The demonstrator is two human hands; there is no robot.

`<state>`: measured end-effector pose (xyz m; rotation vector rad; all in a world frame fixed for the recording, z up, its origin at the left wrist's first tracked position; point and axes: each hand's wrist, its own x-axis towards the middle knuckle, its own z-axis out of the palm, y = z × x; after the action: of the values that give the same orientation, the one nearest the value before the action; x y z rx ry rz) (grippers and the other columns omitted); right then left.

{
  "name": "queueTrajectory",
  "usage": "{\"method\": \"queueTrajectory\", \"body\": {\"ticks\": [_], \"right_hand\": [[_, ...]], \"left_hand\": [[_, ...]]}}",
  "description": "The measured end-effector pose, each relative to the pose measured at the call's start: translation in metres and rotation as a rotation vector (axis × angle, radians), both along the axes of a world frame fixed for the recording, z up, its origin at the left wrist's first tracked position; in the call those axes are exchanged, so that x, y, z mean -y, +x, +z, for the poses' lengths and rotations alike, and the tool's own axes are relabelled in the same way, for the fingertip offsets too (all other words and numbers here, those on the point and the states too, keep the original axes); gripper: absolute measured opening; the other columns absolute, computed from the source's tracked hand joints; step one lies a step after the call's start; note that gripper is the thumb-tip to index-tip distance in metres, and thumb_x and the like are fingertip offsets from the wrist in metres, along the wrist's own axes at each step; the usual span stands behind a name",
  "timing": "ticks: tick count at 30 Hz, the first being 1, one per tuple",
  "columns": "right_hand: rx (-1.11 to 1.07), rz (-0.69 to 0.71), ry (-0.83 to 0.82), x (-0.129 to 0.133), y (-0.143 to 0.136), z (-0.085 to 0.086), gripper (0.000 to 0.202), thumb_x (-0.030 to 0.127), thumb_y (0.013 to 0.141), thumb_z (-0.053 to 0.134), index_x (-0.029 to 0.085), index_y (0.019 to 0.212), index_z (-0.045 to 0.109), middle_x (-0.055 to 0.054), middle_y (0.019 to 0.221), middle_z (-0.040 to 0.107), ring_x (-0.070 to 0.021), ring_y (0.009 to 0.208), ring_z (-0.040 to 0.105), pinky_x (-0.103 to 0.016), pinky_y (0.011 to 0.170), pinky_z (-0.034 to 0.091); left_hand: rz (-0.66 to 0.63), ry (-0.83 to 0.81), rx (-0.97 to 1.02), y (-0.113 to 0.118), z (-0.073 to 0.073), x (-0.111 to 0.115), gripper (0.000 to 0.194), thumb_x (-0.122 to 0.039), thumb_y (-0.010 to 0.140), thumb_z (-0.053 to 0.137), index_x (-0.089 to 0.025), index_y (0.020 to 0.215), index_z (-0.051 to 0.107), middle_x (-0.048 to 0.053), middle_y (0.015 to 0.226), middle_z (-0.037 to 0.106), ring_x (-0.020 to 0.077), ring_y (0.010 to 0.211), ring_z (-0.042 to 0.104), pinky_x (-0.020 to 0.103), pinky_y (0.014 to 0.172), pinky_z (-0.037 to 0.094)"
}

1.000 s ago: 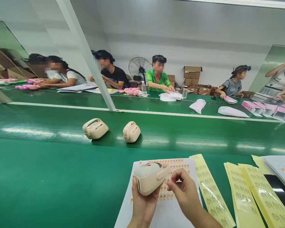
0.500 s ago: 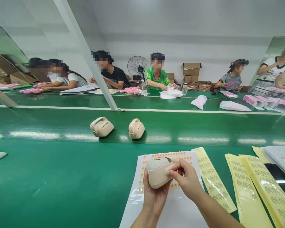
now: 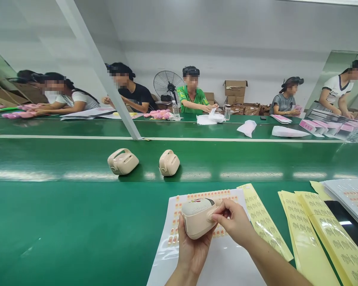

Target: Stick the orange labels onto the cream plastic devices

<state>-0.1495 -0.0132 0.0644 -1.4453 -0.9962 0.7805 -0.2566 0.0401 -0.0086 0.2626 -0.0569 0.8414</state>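
Observation:
A cream portable speaker point(image 3: 198, 220) with a pale grille is cradled from below by my left hand point(image 3: 193, 246), its fingers wrapped round the body. At the speaker's right end, the bent thumb and forefinger of my right hand point(image 3: 234, 222) press on the round button-like end of the handle. Whether a small sticker lies under those fingertips is hidden. Beneath both hands is a white sheet point(image 3: 167, 262) with rows of small orange stickers point(image 3: 175, 222). Two similar cream speakers, one on the left point(image 3: 123, 162) and one nearer the middle point(image 3: 169, 163), stand beyond on the green belt.
Yellow label sheets point(image 3: 268, 222) and more yellow strips point(image 3: 310, 242) lie to the right, beside a black phone point(image 3: 350, 222) and stacked white sticker sheets point(image 3: 349, 194). A slanted white post point(image 3: 107, 83) rises at the belt's far side. Several co-workers sit or stand across the line.
My view has shifted slightly, so the scene sits a little further left. Both hands keep the same hold on the speaker, with the right fingertips still at its end.

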Motion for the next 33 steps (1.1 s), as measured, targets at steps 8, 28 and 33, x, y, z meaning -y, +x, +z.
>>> {"method": "queueTrajectory", "body": {"ticks": [8,28,33], "right_hand": [[0.223,0.070,-0.054,0.006,0.004,0.000,0.009,0.017,0.065,0.060,0.021,0.072,0.056,0.001,0.074,0.053,-0.0138,0.067,0.048,-0.026,0.061,0.038],[-0.164,0.167,-0.059,-0.015,0.038,-0.033,0.045,0.046,0.069,0.058,0.023,0.107,0.051,-0.007,0.117,0.049,-0.0178,0.110,0.044,-0.029,0.083,0.040],[-0.178,0.175,-0.362,-0.018,0.037,-0.032,0.033,0.050,0.075,0.041,0.018,0.072,0.050,0.002,0.054,0.052,-0.0084,0.039,0.045,-0.017,0.034,0.028]], "left_hand": [[0.013,-0.041,-0.035,0.000,0.000,0.001,0.036,-0.037,0.087,0.035,-0.022,0.109,0.060,0.012,0.102,0.067,0.0233,0.094,0.062,0.032,0.079,0.051],[0.003,0.024,-0.037,0.003,-0.023,-0.012,0.038,-0.040,0.086,0.039,-0.025,0.118,0.052,0.011,0.106,0.065,0.0267,0.099,0.059,0.042,0.085,0.046],[0.107,0.040,-0.195,0.000,-0.024,-0.017,0.033,-0.037,0.080,0.052,-0.030,0.111,0.057,0.005,0.095,0.070,0.0230,0.087,0.064,0.035,0.075,0.051]]}}
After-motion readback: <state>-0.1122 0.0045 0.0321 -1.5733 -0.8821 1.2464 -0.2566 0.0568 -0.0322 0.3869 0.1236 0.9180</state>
